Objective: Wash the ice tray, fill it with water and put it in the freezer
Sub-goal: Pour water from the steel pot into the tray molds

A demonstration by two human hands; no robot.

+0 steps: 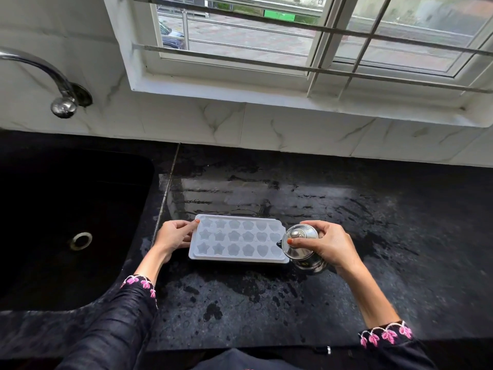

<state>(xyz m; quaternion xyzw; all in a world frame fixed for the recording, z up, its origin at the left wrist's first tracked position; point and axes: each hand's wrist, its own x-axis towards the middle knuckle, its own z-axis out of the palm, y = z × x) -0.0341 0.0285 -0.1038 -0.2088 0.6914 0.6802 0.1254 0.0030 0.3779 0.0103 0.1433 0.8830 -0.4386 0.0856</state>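
Note:
A white ice tray [237,239] with star, flower and heart moulds lies flat on the wet black counter [266,303]. My left hand [174,236] grips the tray's left end, thumb on its rim. My right hand [324,243] holds a small steel lidded jug [302,248] from above, fingers over the lid. The jug's spout touches the tray's right end, and the jug stands on or just above the counter. I cannot tell whether the moulds hold water.
A black sink [66,222] with a round drain lies to the left of the tray. A chrome tap [62,94] juts from the marble wall above it. A barred window [293,44] runs along the back. The counter's front edge is near my body.

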